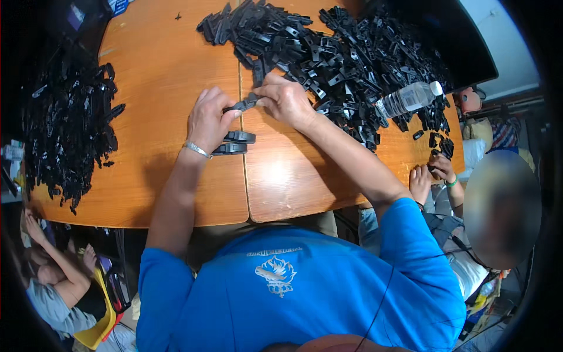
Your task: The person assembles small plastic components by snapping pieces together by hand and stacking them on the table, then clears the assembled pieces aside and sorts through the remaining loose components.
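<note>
Between my hands, above the table's centre seam, is a small black plastic part point(248, 103). My left hand point(210, 114) pinches one end of it with thumb and fingers. The other end is pinched by my right hand point(286, 101), whose fingers partly cover it; whether it is one piece or two joined ones I cannot tell. Two longer, rounded black plastic pieces point(240, 137) lie side by side next to my left wrist. Just beyond my right hand, a black strip-like piece point(258, 73) reaches out from the big pile.
A large heap of black plastic parts point(328, 58) covers the far right of the wooden table point(158, 76). A clear bottle with a white cap point(410, 100) lies on it. Another dark heap point(70, 129) stands at the left. Co-workers' hands point(431, 176) are at the right edge.
</note>
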The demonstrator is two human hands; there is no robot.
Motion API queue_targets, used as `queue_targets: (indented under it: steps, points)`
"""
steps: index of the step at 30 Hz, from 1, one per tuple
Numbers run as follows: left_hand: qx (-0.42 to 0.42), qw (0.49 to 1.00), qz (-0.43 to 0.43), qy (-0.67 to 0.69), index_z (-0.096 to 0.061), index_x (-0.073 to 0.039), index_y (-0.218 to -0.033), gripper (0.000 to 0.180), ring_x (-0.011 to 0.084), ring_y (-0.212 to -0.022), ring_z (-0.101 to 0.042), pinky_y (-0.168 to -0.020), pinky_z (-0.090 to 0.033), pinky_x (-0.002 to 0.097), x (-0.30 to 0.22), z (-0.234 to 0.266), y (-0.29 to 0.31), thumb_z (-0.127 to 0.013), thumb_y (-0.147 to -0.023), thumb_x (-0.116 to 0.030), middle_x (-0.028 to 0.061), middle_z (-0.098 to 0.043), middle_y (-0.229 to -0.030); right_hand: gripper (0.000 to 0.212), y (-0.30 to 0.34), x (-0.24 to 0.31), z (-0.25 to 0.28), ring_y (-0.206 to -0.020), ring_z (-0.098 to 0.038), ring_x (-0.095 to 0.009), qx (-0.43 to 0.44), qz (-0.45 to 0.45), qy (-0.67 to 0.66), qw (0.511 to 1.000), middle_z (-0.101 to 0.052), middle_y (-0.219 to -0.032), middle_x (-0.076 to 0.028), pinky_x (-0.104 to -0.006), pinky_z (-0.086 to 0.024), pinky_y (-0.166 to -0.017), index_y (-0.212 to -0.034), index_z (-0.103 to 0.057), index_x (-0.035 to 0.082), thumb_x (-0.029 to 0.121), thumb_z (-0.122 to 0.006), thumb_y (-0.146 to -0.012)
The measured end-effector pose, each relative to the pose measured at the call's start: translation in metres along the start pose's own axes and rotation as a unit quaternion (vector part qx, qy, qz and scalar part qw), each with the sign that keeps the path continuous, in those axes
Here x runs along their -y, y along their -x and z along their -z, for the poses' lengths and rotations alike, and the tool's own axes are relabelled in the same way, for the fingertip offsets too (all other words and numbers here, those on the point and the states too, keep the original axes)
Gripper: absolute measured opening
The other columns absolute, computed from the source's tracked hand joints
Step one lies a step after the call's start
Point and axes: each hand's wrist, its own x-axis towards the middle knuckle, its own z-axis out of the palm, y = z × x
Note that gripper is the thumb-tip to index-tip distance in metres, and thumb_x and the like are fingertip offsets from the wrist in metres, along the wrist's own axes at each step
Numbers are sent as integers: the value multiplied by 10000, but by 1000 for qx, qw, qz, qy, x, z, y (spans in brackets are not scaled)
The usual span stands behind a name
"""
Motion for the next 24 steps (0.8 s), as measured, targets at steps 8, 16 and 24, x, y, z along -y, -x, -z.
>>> queue_targets:
  steps: [8, 16, 24]
  points:
    - [33, 999, -12, 34, -755, -10, -948, 193, 276, -865, -646, -762, -540, 389, 0, 1, -2, -882, -808, -51, 99, -645, -905, 225, 12, 16, -1, -905, -727, -357, 10, 13, -6, 1000, -720, -979, -108, -457, -584, -768, -1019, -818, 61, 186, -886, -844]
    - [188, 975, 95, 64, -758, -82, -1237, 336, 246, -899, -731, -835, -596, 378, -13, 13, -45, -833, -925, -180, 96, -748, -1018, 244, 26, 12, 37, -912, -757, -378, 26, -161, 94, 982, -752, -1013, -132, -476, -612, -808, -1012, -810, 80, 295, -848, -901]
    - [2, 996, 39, -83, -734, -97, -1022, 182, 377, -985, -695, -834, -559, 499, -24, -48, -79, -826, -918, -215, 141, -692, -982, 139, 2, -15, 17, -861, -779, -405, 35, -165, 270, 948, -723, -1067, -211, -517, -635, -774, -1006, -731, 31, 136, -674, -935]
